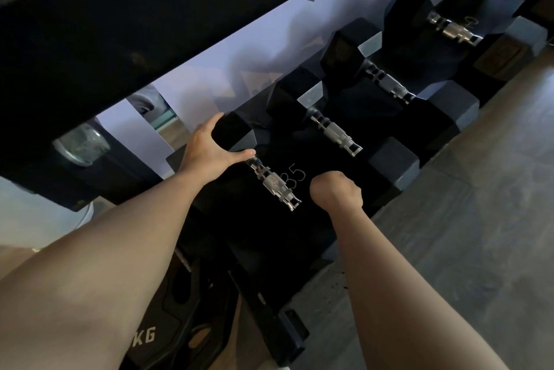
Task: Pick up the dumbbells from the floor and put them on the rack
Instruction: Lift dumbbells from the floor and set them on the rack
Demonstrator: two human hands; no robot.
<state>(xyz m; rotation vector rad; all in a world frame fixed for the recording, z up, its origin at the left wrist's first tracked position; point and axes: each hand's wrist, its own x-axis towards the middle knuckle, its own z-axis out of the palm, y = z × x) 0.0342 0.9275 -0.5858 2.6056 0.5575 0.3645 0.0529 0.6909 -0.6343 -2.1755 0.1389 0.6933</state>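
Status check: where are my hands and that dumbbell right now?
Left hand on the far head of the 35 dumbbell. Right hand curled at its near end. Dumbbell on the lower rack beside others. Nothing blocking.

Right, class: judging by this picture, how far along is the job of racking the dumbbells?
Done: at least three dumbbells sit in a row on the rack. In hand: the nearest dumbbell, beside a "35" mark, has the left hand on its far head and the right hand at its near head; whether it is fully settled is unclear. Left: letting go. No dumbbells show on the visible floor.
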